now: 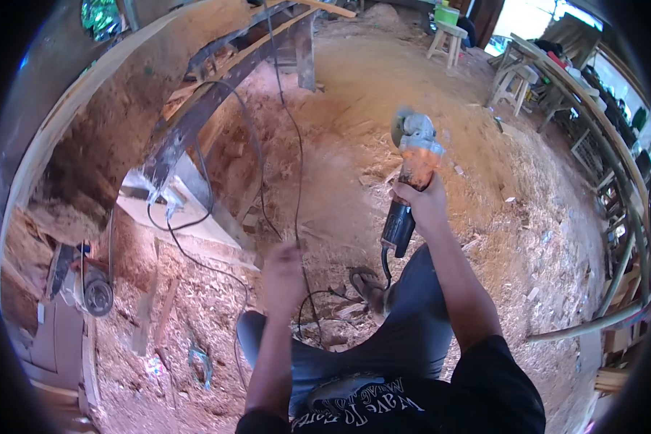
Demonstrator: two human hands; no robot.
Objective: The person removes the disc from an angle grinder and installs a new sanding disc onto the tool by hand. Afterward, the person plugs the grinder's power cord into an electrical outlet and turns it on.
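Observation:
My right hand (425,202) is wrapped round the orange and black body of an angle grinder (417,170). The grinder's grey head and disc point up and away from me, and its cord hangs from the lower end beside my knee. My left hand (284,275) is raised over my other thigh, blurred by motion; its fingers are smeared, and whether it holds anything does not show. A dark cable (299,166) runs down just beside it.
At the left stand a wooden bench (173,137) with cables over it and a machine with a pulley wheel (98,295). Wood shavings cover the floor (528,253). Stools (448,42) stand at the back, and a cluttered long table (593,90) runs along the right.

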